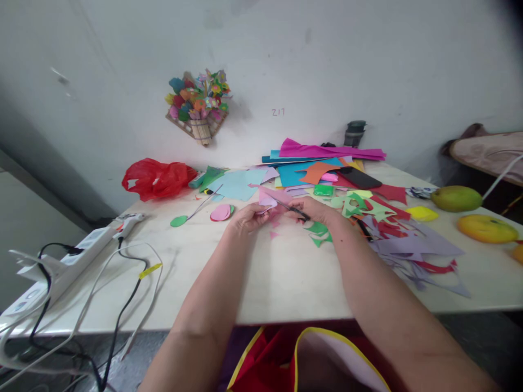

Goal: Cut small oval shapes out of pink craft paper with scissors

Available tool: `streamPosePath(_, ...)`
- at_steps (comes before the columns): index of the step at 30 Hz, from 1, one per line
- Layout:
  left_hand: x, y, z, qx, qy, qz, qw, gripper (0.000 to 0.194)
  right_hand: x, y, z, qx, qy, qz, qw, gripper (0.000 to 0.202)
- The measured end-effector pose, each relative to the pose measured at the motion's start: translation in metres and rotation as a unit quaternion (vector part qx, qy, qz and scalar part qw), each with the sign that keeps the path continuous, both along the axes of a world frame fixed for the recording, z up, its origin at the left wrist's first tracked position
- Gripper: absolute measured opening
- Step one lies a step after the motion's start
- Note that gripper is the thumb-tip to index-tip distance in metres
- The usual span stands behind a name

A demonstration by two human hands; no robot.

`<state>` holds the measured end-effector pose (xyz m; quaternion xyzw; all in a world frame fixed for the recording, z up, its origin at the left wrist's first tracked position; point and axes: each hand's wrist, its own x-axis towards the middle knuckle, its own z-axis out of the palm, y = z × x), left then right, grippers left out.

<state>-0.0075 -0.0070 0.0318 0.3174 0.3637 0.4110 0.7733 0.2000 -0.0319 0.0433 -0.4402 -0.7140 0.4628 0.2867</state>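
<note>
My left hand (250,218) pinches a piece of light purple paper (267,203) above the middle of the table. In my right hand (308,209) is a pair of scissors (295,209), its blades pointing left at the paper's edge. Behind the blades lies a pink sheet (278,194), with small pink scraps under my hands. Left of my left hand rests a stack of pink paper rounds (222,212) with green showing beneath. A green paper round (178,221) touches a thin stick further left. Green offcuts (318,233) lie just below my right hand.
Paper scraps (408,239) and several mangoes (456,198) cover the right side. Coloured sheets (330,151) and a black phone (359,177) lie at the back. A red plastic bag (159,178) sits back left; a power strip (81,253) with trailing cables occupies the left edge.
</note>
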Motion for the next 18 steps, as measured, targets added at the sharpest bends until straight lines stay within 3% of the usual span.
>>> streamPosePath(18,-0.0015,-0.0002,0.0012,-0.02,0.006,0.013,1.0,0.017,0.005,0.0086,-0.0104,0.029,-0.009,-0.002,1.0,0.037)
